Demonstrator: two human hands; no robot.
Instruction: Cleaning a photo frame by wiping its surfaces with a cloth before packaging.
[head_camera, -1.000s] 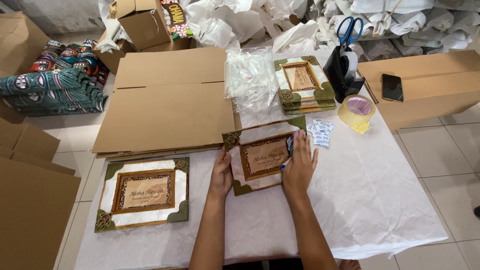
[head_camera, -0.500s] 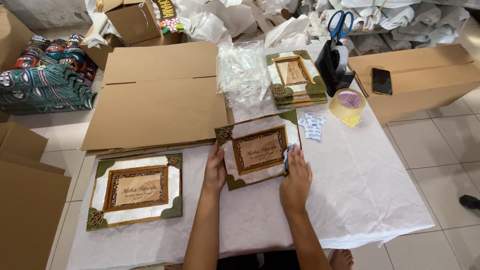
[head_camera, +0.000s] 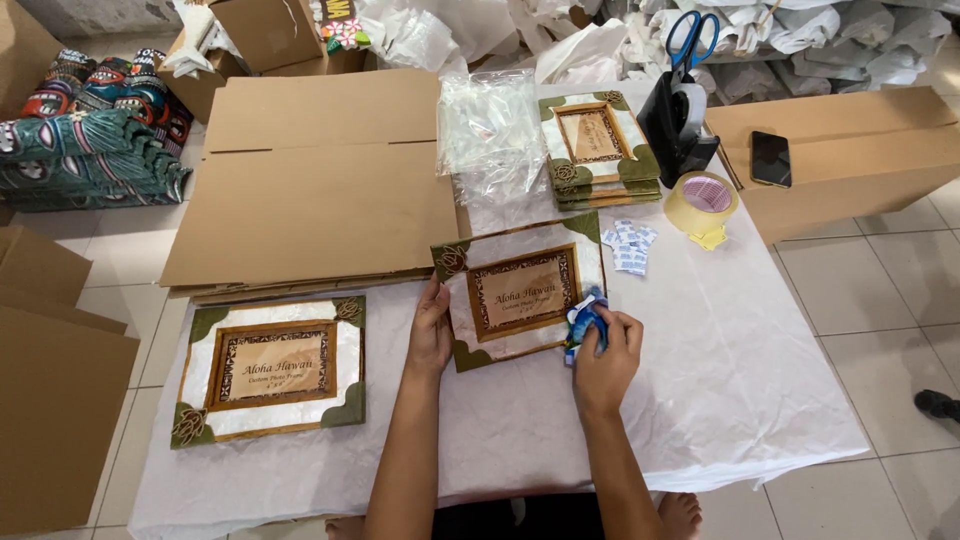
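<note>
Hands steady and wipe a framed picture

Frame position has changed since half a second ago: the tilted picture frame (head_camera: 522, 290) now has the right hand (head_camera: 603, 355) at its lower right edge, fingers closed around a small blue cloth (head_camera: 584, 318), where before that hand lay flat lower down. The left hand (head_camera: 431, 330) stays open, pressed flat against the frame's left edge.

Left of the left hand, a second frame (head_camera: 272, 366) lies flat on the white-papered worktop (head_camera: 740, 370). Beyond the hands, flattened brown cardboard sheets (head_camera: 320, 170) lie stacked; a stack of similar frames (head_camera: 598, 145) sits beside clear plastic bags (head_camera: 490, 130). Just beyond the right hand lie several small white-and-blue packets (head_camera: 630, 246), their count unclear. Further right: one roll of tape (head_camera: 702, 202), one black tape dispenser (head_camera: 682, 125) holding blue-handled scissors (head_camera: 692, 32), and one dark phone (head_camera: 771, 158) on a brown box (head_camera: 850, 150).
</note>
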